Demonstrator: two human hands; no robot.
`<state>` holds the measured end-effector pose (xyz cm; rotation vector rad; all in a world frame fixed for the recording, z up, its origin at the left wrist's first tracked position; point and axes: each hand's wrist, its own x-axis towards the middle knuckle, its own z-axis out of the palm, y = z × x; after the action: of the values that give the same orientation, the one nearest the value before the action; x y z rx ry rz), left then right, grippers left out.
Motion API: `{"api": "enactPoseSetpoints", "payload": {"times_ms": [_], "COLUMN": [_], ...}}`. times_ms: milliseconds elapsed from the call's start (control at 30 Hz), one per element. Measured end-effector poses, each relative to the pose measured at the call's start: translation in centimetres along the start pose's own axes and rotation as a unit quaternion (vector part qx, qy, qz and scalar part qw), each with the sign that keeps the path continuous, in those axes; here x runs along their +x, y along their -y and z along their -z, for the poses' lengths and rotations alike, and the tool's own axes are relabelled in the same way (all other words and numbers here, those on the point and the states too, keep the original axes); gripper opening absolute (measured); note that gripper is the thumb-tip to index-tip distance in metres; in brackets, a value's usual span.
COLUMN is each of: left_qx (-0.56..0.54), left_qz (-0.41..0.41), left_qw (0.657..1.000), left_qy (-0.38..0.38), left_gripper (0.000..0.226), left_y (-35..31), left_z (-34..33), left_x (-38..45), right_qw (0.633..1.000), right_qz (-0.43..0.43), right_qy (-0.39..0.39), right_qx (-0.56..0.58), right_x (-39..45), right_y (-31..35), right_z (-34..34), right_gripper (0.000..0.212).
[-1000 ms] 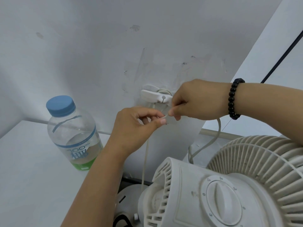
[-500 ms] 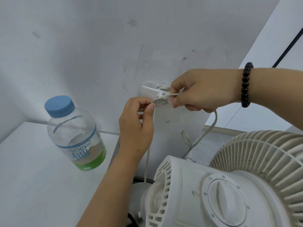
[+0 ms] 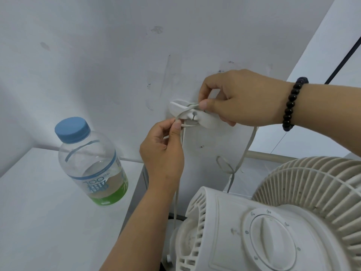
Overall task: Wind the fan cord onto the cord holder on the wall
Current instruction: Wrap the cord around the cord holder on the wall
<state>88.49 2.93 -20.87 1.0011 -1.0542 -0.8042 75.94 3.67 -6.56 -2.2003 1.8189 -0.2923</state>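
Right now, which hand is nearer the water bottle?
Left. The left hand pinches the cord just right of the water bottle; the right hand is farther right, at the cord holder.

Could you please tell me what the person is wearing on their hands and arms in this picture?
Both forearms are bare, with no sleeves in view. The right wrist carries a bracelet of round, glossy black beads. The left hand and the right hand wear no gloves, and no rings or watch can be seen. The fingernails that show are short and plain.
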Motion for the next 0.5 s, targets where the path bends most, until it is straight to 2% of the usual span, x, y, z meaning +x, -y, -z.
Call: {"api": "enactPoseSetpoints", "payload": {"times_ms": [133, 267, 367, 500], "left_qx": [0.014, -0.047, -0.096, -0.049], "left_qz": [0.001, 0.047, 0.079, 0.008], "left_qw": [1.0, 0.998, 0.992, 0.998], "left_qy": [-0.017, -0.016, 0.001, 0.038], "left_gripper": [0.008, 0.01, 0.029, 0.029], "left_y": [-0.18, -0.29, -0.37, -0.28], "left_z": [-0.05, -0.17, 0.0, 0.58], "left_x": [0.02, -0.09, 0.08, 0.7], "right_qw": [1.0, 0.999, 0.999, 0.998], "right_qz": [0.02, 0.032, 0.043, 0.059], "right_qy": [-0.019, -0.019, -0.016, 0.002], "right_qx": [-0.001, 0.011, 0.015, 0.011], "right_x": [0.3, 0.51, 0.52, 0.47], "right_y": [-0.17, -0.38, -0.24, 0.38], "right_z": [-0.18, -0.41, -0.7, -0.96], "right_gripper": [0.015, 0.014, 0.014, 0.013]}}
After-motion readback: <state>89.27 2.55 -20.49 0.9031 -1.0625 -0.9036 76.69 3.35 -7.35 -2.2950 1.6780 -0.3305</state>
